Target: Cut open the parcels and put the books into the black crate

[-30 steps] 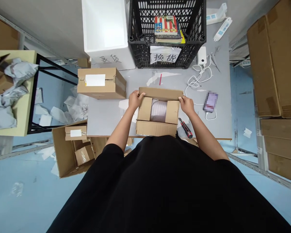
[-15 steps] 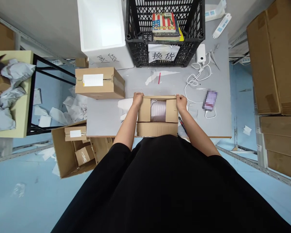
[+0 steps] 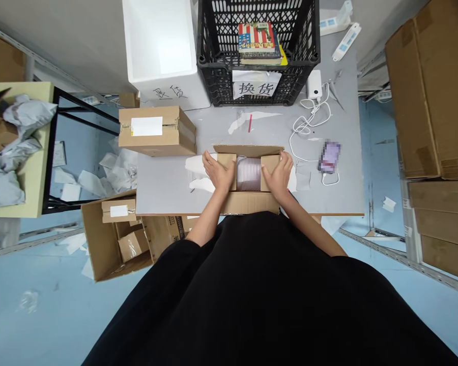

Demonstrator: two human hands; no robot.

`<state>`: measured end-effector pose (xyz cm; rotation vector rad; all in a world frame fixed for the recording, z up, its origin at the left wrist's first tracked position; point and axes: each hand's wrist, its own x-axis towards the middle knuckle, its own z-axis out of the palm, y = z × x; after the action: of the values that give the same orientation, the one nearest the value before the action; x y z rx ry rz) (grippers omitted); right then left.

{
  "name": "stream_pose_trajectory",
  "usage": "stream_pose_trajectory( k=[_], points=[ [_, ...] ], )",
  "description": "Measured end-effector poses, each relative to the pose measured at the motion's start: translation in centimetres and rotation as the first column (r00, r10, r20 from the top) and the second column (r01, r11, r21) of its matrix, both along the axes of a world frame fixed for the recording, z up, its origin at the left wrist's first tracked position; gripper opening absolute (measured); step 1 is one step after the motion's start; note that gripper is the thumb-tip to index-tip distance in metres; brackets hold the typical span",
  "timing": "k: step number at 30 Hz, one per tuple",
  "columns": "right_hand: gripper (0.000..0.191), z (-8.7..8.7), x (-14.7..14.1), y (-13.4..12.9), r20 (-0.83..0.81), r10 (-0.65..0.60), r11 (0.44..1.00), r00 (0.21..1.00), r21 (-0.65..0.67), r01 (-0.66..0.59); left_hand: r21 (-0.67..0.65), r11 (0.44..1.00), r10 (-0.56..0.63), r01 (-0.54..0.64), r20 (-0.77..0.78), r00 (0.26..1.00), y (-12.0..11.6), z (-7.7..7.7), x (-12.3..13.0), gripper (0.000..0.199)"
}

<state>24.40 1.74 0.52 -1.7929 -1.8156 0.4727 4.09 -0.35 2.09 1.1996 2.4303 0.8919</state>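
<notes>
The open carton (image 3: 251,203) runs lengthwise between left hand (image 3: 220,175) and right hand (image 3: 278,177), equally near, fingers spread against its side flaps (image 3: 270,160)

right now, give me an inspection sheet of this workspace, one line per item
surface: grey table
things: open brown cardboard box, pale wrapped item inside; left hand and right hand on its side flaps
clutter: torn white paper, thin red strip
grip: both hands open
cables: loose white cable beside purple pixelated device
surroundings: black plastic crate holding books
</notes>
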Motion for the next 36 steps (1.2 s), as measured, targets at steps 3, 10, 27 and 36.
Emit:
stream_pose_trajectory(
  k=[3, 10, 27, 36],
  points=[
    [0.096, 0.5, -1.9, -1.9, 0.108, 0.037, 0.994, 0.993, -0.107, -0.025, -0.146, 0.987, -0.086, 0.074, -0.079, 0.993, -2.1, 0.2, 1.9, 0.117],
    [0.091, 1.0, -1.9, -1.9, 0.167, 0.133, 0.975, 0.977, -0.2, -0.098, -0.224, 0.953, -0.206, 0.203, 0.008, 0.978, -2.8, 1.1, 0.7, 0.094],
    [0.027, -1.9, 9.1, 0.7, -0.656, -0.425, 0.826, 0.624, -0.562, -0.029, -0.134, 0.99, 0.138, -0.039, 0.892, 0.43, -4.3, -4.7, -11.4, 0.03],
    [0.026, -5.3, 6.3, -0.5, -0.739, -0.474, 0.802, 0.479, -0.587, -0.112, -0.093, 0.99, 0.054, 0.109, 0.948, 0.315, -4.6, -7.9, -6.9, 0.036]
  ],
)
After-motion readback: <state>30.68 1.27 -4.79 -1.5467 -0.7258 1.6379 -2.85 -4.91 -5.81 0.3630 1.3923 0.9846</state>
